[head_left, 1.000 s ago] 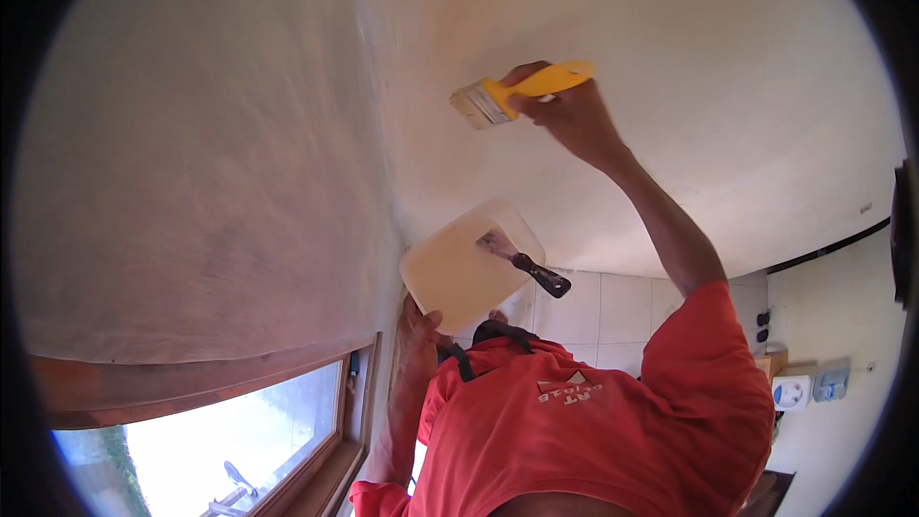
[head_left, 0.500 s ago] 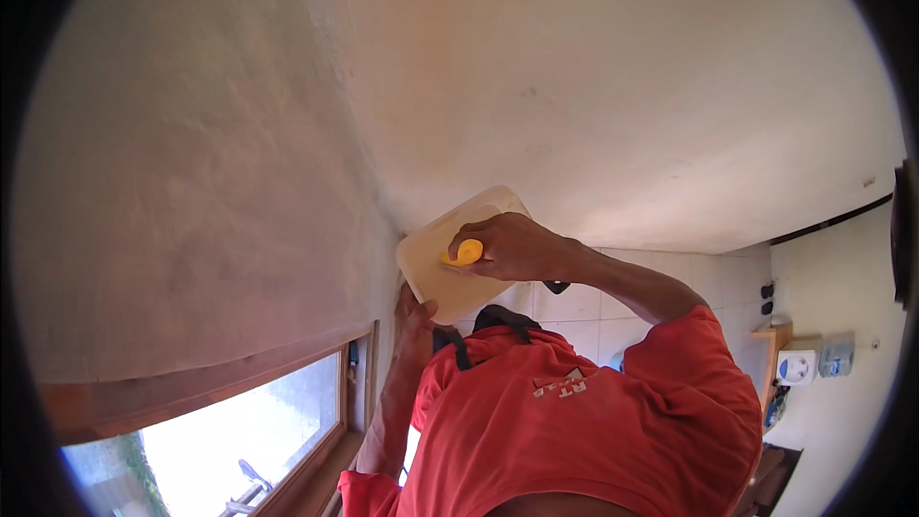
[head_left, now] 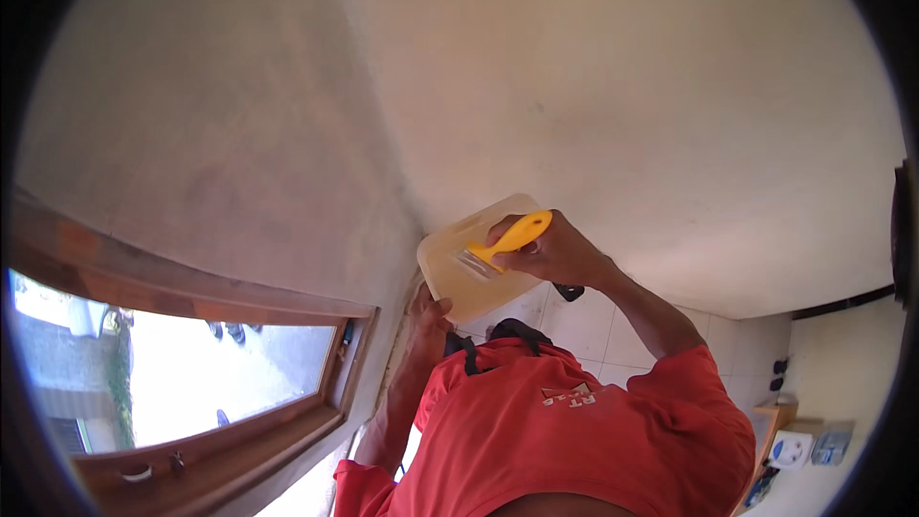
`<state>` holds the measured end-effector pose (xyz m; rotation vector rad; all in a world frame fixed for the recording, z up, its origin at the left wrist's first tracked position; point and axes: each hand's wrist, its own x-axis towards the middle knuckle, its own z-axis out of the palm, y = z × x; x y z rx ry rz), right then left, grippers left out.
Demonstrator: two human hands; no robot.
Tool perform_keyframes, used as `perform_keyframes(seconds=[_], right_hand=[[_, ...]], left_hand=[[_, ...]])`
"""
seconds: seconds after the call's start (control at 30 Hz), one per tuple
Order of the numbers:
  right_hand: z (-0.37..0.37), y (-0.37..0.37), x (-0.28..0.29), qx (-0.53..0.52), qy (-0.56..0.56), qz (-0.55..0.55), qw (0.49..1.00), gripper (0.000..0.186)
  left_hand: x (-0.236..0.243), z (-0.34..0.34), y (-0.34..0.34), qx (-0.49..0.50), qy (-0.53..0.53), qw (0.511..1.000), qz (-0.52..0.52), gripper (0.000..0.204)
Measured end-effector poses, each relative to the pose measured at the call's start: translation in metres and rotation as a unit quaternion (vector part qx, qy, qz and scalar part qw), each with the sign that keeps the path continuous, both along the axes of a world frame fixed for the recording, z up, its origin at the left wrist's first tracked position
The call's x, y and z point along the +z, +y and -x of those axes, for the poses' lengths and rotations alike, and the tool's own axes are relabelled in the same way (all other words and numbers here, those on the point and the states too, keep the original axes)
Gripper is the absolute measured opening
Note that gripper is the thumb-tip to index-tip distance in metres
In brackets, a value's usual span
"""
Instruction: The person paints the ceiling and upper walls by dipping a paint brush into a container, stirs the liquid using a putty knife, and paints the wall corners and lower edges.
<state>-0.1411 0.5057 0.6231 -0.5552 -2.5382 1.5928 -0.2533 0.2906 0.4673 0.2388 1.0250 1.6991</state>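
My left hand [head_left: 427,311] grips the lower left corner of a pale plastic tub [head_left: 450,292], which is tilted and holds cream-coloured material. My right hand [head_left: 565,254] grips a paintbrush with a yellow handle [head_left: 525,228]. Its metal-banded head is down inside the tub, the bristles partly hidden. A black handle [head_left: 570,292] pokes out past the tub's right edge, below my right hand; the rest of that tool is covered. The tub is close to the corner of the pale walls.
A pale wall [head_left: 191,134] on the left has a wooden-framed window [head_left: 220,440] low in it. Another wall [head_left: 651,115] spans ahead and right. Below are white floor tiles [head_left: 603,321]; at the lower right stand a white appliance [head_left: 793,450] and a blue water bottle [head_left: 831,442].
My right hand has brought the brush down from the wall into the tub, then shifted slightly right within it, the yellow handle turning sideways. The view has shifted, showing more of the window.
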Motion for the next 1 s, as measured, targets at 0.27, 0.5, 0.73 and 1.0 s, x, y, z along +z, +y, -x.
perform_keyframes(seconds=[0.27, 0.5, 0.73, 1.0], right_hand=[[0.008, 0.02, -0.032, -0.178, 0.068, 0.301, 0.934, 0.02], [0.0, 0.039, -0.047, -0.237, 0.142, 0.401, 0.873, 0.021], [0.034, 0.103, -0.044, -0.316, 0.265, 0.045, 0.91, 0.021], [0.047, 0.163, 0.033, -0.187, 0.314, -0.537, 0.76, 0.027]], left_hand=[[-0.006, 0.0, 0.0, 0.09, -0.003, 0.995, 0.029, 0.073], [0.017, 0.014, -0.003, 0.08, -0.003, 0.997, 0.001, 0.074], [0.01, 0.022, -0.011, 0.068, 0.029, 0.997, -0.006, 0.069], [0.024, 0.02, -0.009, 0.091, -0.018, 0.995, 0.046, 0.081]])
